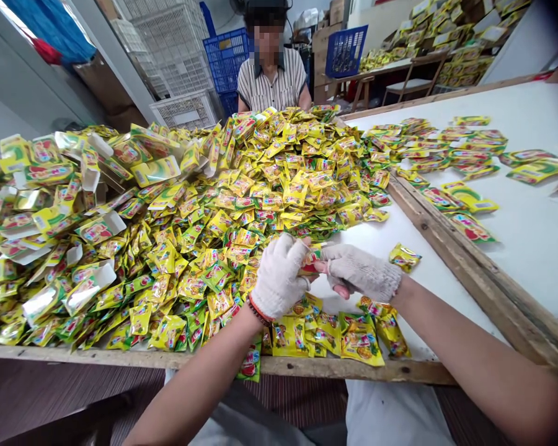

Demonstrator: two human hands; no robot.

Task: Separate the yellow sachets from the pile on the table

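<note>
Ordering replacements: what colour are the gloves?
White, on left hand and right hand pinching sachet; head view.

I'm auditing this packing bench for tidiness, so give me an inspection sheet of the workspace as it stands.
Surface: white table with wooden rim, mostly covered.
Job's things: one sachet held between both gloved hands; small batch of sachets at the near edge.
Clutter: huge pile of yellow sachets; open cartons at left.
Grippers: left hand closed round the sachet; right hand fingers pinch its end.
Cables: nothing seen.
Surroundings: co-worker opposite; blue crates behind; second table with scattered sachets.
</note>
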